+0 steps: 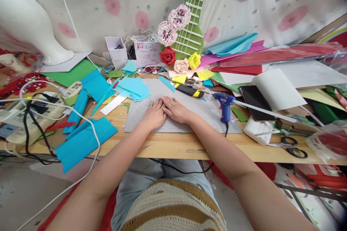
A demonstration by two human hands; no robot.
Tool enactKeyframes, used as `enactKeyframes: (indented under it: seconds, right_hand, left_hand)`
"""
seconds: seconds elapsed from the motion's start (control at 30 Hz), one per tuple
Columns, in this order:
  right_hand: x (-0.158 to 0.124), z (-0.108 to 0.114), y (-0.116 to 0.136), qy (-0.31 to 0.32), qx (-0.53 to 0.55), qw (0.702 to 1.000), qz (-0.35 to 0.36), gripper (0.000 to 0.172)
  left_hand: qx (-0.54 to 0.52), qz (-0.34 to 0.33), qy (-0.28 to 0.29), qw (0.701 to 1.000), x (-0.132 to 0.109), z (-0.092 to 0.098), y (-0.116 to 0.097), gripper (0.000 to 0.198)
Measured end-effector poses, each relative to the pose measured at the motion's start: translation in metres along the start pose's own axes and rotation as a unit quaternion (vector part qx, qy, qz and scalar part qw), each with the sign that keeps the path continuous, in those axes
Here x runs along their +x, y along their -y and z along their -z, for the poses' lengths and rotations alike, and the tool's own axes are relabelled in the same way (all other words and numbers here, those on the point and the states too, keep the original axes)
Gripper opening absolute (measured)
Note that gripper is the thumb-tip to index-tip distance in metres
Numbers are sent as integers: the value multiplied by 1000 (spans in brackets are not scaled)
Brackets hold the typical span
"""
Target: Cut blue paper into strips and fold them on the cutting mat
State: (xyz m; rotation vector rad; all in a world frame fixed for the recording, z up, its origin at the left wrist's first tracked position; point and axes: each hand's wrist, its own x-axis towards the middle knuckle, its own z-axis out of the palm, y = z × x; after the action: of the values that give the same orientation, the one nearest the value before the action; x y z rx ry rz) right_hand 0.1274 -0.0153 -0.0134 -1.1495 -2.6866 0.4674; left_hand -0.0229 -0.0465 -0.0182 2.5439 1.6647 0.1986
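My left hand point(155, 115) lies flat on a grey cutting mat point(200, 124), fingers stretched forward. My right hand point(176, 110) rests beside it, its fingers touching or slightly overlapping the left ones. Neither hand shows anything gripped; small blue bits peek out by the left fingertips, and what lies under the palms is hidden. Just beyond the hands are a black and yellow utility knife point(189, 90) and a light-blue paper strip point(166, 83). A pile of light-blue paper pieces point(134, 88) sits at the mat's left corner. To the right, a blue glue gun point(225, 107) holds a long white glue stick.
Blue crepe paper point(86, 140) overhangs the front edge on the left, near power strips point(35, 121) and a white cable. Scissors point(294, 147) and a phone point(256, 103) lie right. Behind stands a green guitar-shaped piece point(193, 18) with paper flowers.
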Motion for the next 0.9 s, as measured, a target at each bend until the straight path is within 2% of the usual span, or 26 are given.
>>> enactKeyframes:
  seconds: [0.17, 0.4, 0.6, 0.9]
  right_hand:
    - [-5, 2, 0, 31, -4, 998, -61, 80]
    - [-9, 10, 1, 66, -12, 994, -87, 95]
    - [-10, 17, 3, 89, -31, 991, -96, 95]
    - [-19, 12, -21, 61, -30, 994, -83, 91]
  left_hand:
    - [1, 10, 7, 1000, -2, 2, 1, 56]
    - [0, 37, 20, 999, -11, 9, 7, 62]
    - [4, 54, 26, 998, -13, 9, 9, 67]
    - [20, 84, 45, 995, -19, 14, 13, 75]
